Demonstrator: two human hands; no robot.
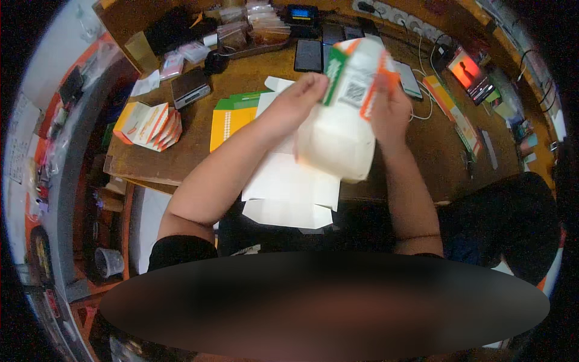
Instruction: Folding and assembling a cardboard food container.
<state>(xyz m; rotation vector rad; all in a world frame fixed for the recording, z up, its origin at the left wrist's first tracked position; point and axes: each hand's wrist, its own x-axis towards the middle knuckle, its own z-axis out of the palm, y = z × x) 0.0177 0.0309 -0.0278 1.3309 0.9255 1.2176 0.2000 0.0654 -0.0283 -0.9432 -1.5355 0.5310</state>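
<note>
My left hand (305, 95) and my right hand (392, 111) hold a partly folded cardboard box (337, 140) between them, one at each side of its upper part. It is off-white on the broad face towards me, with green and orange printed flaps and a printed square code near the top; motion blurs it. Beneath it lie flat cardboard box blanks, a white one (289, 181) reaching over the table's front edge and a yellow and green one (233, 117) behind my left forearm. Several folded orange and white cartons (151, 126) stand nested at the left.
The wooden table (217, 165) also bears a small digital scale (192, 88), a dark phone (309, 55), packs of plastic bags (267, 22), a lit phone (470, 74) and an orange and yellow carton strip (452, 115). White cables run at the right. A person in dark clothing (511, 217) is at the right.
</note>
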